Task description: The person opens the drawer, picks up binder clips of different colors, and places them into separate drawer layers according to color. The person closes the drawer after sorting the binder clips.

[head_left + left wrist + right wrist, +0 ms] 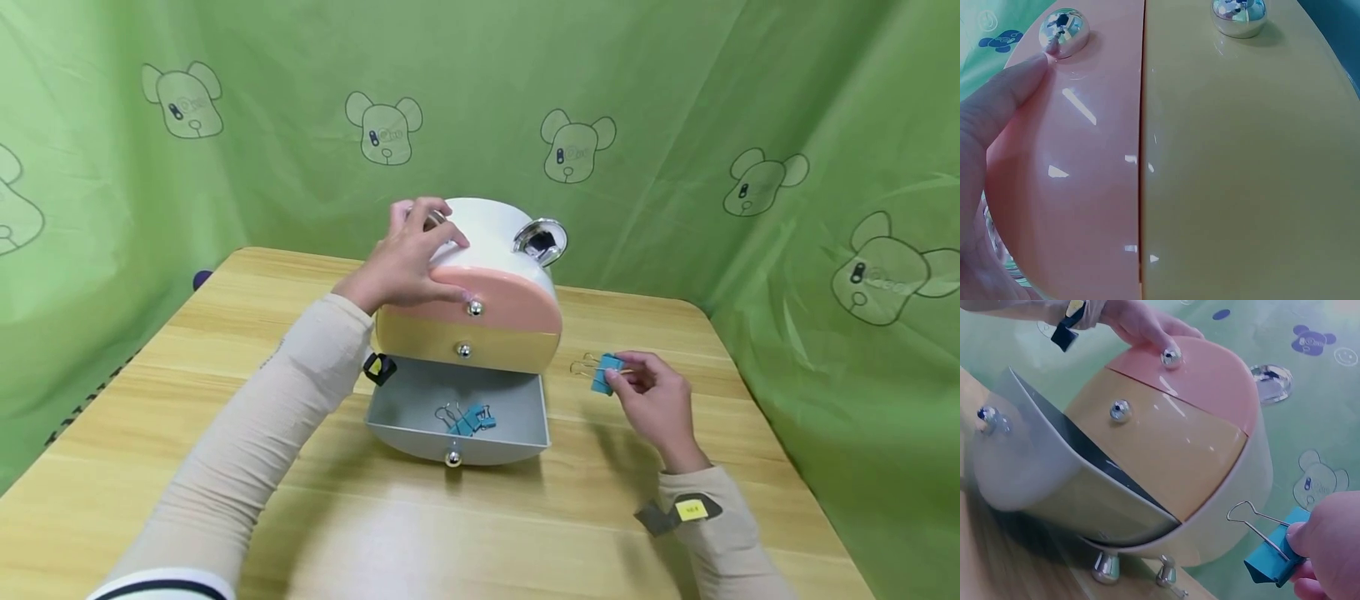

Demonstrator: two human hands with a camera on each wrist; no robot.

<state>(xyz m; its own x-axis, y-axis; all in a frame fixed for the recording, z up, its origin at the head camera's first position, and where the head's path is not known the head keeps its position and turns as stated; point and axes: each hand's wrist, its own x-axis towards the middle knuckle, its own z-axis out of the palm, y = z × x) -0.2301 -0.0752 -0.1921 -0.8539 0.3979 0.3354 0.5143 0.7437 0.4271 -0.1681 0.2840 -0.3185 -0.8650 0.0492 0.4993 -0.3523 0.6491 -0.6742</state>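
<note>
A small drawer box (491, 218) has a white shell and a silver ear (542, 242). My left hand (408, 258) grips its upper left, fingers bent over the top and thumb on the pink drawer front (1079, 200), its tip at the silver knob (1064, 34). The grey bottom drawer (390, 392) is pulled out. In it lie blue binder clips (468, 421) with wire handles. Right of the box, my right hand (656, 400) pinches another blue binder clip (1279, 553) between thumb and fingers, its wire handles toward the box.
The yellow middle drawer (1160, 444) is closed, like the pink one. Short silver feet (1106, 567) support the box on the wooden table (315, 517). A green curtain (480, 67) printed with bear heads hangs behind the table and along its sides.
</note>
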